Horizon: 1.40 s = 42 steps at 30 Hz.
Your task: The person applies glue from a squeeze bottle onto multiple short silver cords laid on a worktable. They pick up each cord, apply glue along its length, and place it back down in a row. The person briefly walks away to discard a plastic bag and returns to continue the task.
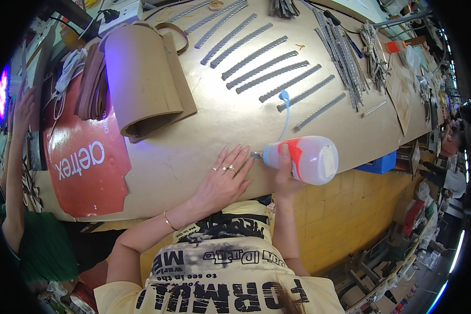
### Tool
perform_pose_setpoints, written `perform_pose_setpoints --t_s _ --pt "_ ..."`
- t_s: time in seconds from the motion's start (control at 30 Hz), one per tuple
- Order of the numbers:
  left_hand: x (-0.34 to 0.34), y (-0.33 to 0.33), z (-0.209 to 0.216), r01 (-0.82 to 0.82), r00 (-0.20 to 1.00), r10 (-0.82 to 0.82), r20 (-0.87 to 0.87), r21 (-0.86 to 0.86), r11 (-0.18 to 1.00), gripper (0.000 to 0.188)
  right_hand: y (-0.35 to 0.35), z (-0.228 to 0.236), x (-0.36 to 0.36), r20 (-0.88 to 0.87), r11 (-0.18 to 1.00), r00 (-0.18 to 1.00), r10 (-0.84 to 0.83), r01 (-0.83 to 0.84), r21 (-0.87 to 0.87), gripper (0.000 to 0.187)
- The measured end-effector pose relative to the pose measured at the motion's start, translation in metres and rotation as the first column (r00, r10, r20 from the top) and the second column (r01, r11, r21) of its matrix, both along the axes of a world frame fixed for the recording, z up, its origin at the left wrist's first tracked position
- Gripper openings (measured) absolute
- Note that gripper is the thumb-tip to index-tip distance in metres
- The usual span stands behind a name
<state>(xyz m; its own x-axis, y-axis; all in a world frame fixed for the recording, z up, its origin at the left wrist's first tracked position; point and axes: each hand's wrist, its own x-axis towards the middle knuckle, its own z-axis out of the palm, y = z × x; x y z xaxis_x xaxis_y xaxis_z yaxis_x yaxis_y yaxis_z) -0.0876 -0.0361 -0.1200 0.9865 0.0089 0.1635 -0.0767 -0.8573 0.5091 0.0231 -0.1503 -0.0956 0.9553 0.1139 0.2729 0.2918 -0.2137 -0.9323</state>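
My right hand [286, 178] is wrapped round a translucent squeeze bottle [319, 159] with a red label, tipped on its side. Its nozzle points left, close to my left fingertips. A blue cap [284, 96] hangs off the bottle on a thin blue strap, reaching toward the strips. My left hand [226, 178] lies on the brown work surface with fingers stretched out, rings on them. A small grey bit shows between its fingertips and the nozzle; what it is I cannot make out. Several grey braided strips [290, 82] lie fanned out beyond both hands.
A rolled tan sheet [146, 78] stands left of my hands, beside a red board [83, 157] and folded brown strips [92, 83]. Bundled grey strips [340, 57] lie at far right. A blue bin [378, 164] sits below the edge. A co-worker's arm [17, 152] is at far left.
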Motion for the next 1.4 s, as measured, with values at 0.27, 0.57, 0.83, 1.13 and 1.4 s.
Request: perform_pose_setpoints --t_s 0.27,0.57,0.83,1.13,1.4 --pt "0.001 -0.003 -0.006 -0.032 0.999 0.032 -0.002 -0.095 0.995 0.047 0.012 -0.007 -0.009 0.001 0.997 0.998 0.065 -0.065 0.042 0.023" --pt "0.005 0.005 0.013 -0.016 0.997 0.025 0.068 -0.129 0.991 0.039 -0.067 0.029 0.058 -0.106 0.755 0.865 -0.491 0.483 0.445 0.035" --pt "0.043 -0.01 0.031 0.021 0.998 -0.022 0.066 0.013 1.0 0.047 -0.098 0.031 0.075 0.032 0.835 0.838 -0.544 0.537 0.117 0.042" --pt "0.06 -0.022 0.019 0.042 0.991 -0.043 0.127 0.013 0.999 0.047 -0.086 0.009 0.068 0.181 0.898 0.882 -0.434 0.441 0.005 0.042" --pt "0.066 -0.025 0.02 0.103 0.966 -0.132 0.222 0.136 0.985 0.049 -0.071 -0.007 0.051 -0.061 0.895 0.912 -0.405 0.409 0.18 0.036"
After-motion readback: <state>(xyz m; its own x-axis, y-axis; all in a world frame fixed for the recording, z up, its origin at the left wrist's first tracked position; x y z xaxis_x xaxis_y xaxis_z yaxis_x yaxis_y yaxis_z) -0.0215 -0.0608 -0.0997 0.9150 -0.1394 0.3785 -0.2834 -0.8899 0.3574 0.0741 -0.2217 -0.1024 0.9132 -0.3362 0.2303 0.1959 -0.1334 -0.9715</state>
